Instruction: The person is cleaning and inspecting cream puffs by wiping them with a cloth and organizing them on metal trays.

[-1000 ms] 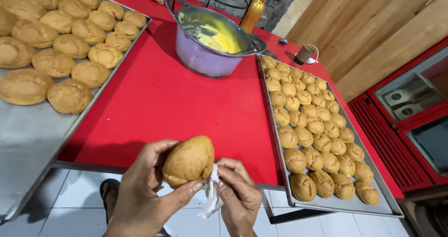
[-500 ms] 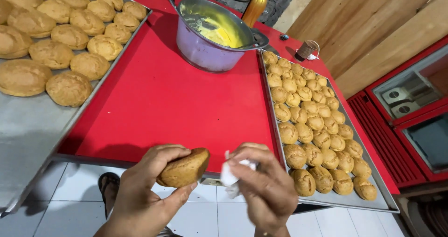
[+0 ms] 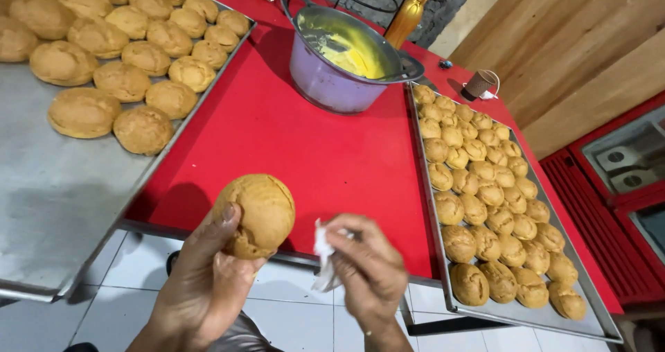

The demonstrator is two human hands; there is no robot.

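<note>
On the far left, a steel tray [image 3: 48, 206] is holding large golden buns [image 3: 104, 82], bare metal showing at its near end. Just right of it, the person's left hand [image 3: 208, 283] is gripping one big bun [image 3: 255, 215] from below, thumb against its side, lifting it over the near edge of the red table [image 3: 312, 158]. Beside it, the right hand [image 3: 367, 269] is curling narrowly around a crumpled white wad [image 3: 323, 258], paper or plastic, it is hard to tell which; the wad is sitting just beside the bun, apart from it. Farther back, a lilac pot [image 3: 339, 82] is holding yellow cream, an amber bottle [image 3: 407, 16] behind it. On the right, a long tray [image 3: 516, 314] is carrying rows of small puffs [image 3: 485, 186]. Handling the bun well likely means keeping the grip light, since the crust looks thin and could crack, and bringing the wad in steadily.
</note>
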